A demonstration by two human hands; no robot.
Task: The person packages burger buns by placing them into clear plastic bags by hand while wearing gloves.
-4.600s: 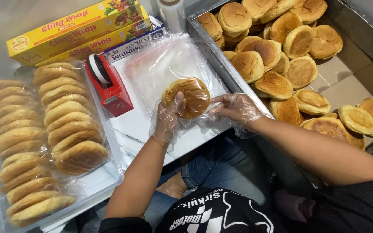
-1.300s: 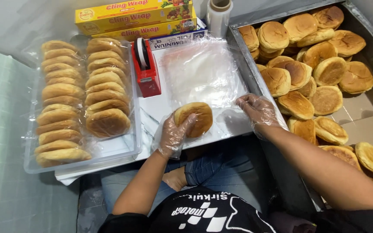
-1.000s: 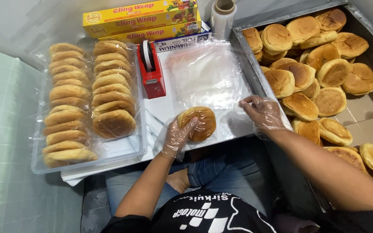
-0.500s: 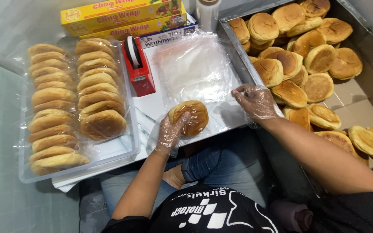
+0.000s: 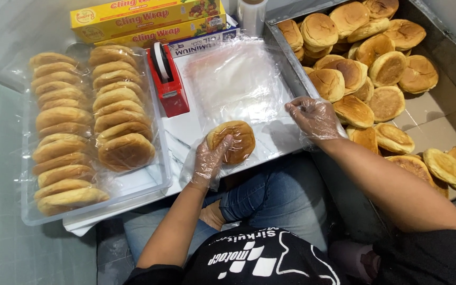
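White and smooth, the small table (image 5: 186,129) sits over the person's knees, with pale green tiles on the floor to the left. On the table lies a stack of thin clear plastic bags (image 5: 236,84), and a round brown bun (image 5: 233,141) rests at the near edge of that stack.

The left hand (image 5: 209,161) wears a loose clear plastic glove. Its fingers (image 5: 221,148) are spread and curled over the near side of the bun, pressing on it — the bun is still lying on the table, not lifted up.

The right hand (image 5: 315,117) has a glove on too. It is at the right edge of the bags, just beside the metal tray (image 5: 286,50). Its fingertips are pinched close together, and it looks like they have hold of a bit of the clear plastic, but I cannot tell for sure.

Lots of loose buns (image 5: 354,63) are piled in the metal tray on the right, lying on brown cardboard. On the left stands a clear plastic tub (image 5: 157,174) with two rows of buns already in bags (image 5: 80,121), standing on their edges. A red tape holder (image 5: 169,79) sits between the tub and the bags. At the far side are long yellow boxes of wrap (image 5: 143,16) and a roll of clear wrap (image 5: 253,13) standing up.
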